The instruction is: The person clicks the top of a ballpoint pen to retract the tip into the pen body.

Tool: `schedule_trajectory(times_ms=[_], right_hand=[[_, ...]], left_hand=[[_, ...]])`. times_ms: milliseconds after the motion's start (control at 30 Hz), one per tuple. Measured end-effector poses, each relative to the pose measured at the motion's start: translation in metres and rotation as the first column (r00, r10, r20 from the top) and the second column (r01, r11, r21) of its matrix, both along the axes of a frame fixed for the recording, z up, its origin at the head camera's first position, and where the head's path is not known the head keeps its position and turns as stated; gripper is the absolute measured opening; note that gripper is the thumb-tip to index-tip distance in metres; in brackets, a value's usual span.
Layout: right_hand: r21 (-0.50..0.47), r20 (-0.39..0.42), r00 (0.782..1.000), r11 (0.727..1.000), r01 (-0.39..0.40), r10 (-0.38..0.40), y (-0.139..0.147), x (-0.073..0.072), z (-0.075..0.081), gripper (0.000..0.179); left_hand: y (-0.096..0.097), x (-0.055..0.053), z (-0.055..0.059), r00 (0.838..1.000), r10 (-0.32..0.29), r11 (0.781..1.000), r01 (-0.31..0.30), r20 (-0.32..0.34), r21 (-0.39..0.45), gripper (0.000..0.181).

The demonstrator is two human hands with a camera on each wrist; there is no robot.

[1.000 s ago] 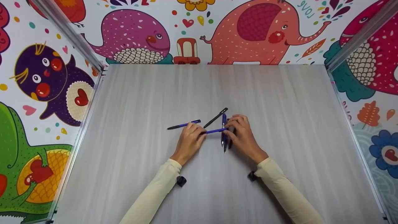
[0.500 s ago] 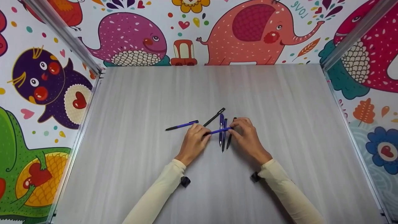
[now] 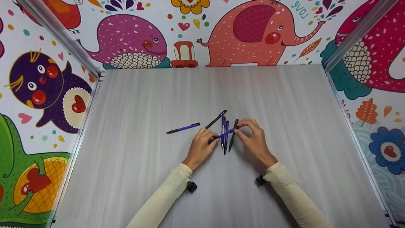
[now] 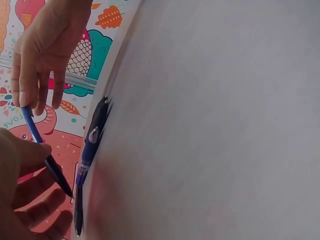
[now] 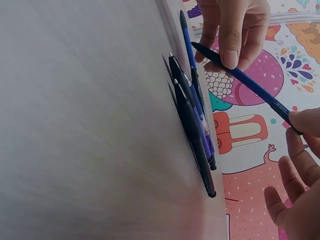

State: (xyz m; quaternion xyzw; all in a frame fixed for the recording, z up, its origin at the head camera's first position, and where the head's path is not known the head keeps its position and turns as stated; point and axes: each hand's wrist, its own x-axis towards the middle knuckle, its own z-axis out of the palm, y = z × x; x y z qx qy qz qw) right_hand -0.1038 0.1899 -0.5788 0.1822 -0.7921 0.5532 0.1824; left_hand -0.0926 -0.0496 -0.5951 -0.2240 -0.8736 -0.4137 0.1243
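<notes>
Both hands hold one blue pen (image 3: 227,133) with a black grip section, tilted slightly above the table. My left hand (image 3: 200,148) pinches it near the black tip end. At the clicker end, my right hand (image 3: 257,142) pinches it between thumb and fingertips. Beneath the held pen, two blue pens (image 3: 222,125) and a black pen (image 3: 233,138) lie roughly side by side. In the right wrist view the left thumb presses on the held pen (image 5: 255,89), and its black point shows beyond that hand.
Left of the hands lies a blue-and-black pen (image 3: 183,128). A black pen (image 3: 216,118) lies slanted behind the left hand, its lower end hidden there. The grey table (image 3: 152,95) is bordered by metal-framed walls (image 3: 186,28) with cartoon animals.
The held pen has come away to the right with both hands and now slants more, its right end higher. The black pen once under my right hand has come into view. The camera view has shifted slightly.
</notes>
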Motion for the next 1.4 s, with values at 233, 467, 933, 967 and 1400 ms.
schedule_trajectory(times_ms=[233, 467, 933, 967, 1400], right_hand=[[-0.020, -0.036, 0.999, 1.000, -0.013, 0.012, -0.001, 0.000, 0.006, 0.021], [-0.026, -0.032, 0.999, 0.999, -0.024, 0.024, -0.003, 0.000, 0.013, 0.023], [-0.124, 0.086, 0.970, 0.969, -0.215, 0.226, -0.009, 0.005, 0.028, 0.036], [-0.133, 0.099, 0.967, 0.966, -0.221, 0.234, -0.010, 0.006, 0.029, 0.037], [-0.191, 0.232, 0.907, 0.931, -0.311, 0.351, -0.012, 0.007, 0.035, 0.048]], left_hand=[[0.006, 0.003, 0.005, 0.994, -0.011, 0.998, 0.004, 0.109, 0.067, 0.009], [0.010, 0.006, 0.009, 0.984, -0.019, 0.991, -0.005, 0.176, 0.133, 0.010], [0.017, 0.015, 0.019, 0.934, -0.110, 0.948, -0.004, 0.339, 0.319, 0.014], [0.017, 0.015, 0.019, 0.927, -0.116, 0.944, -0.008, 0.356, 0.330, 0.014], [0.020, 0.016, 0.020, 0.813, -0.220, 0.873, -0.082, 0.538, 0.481, 0.016]])
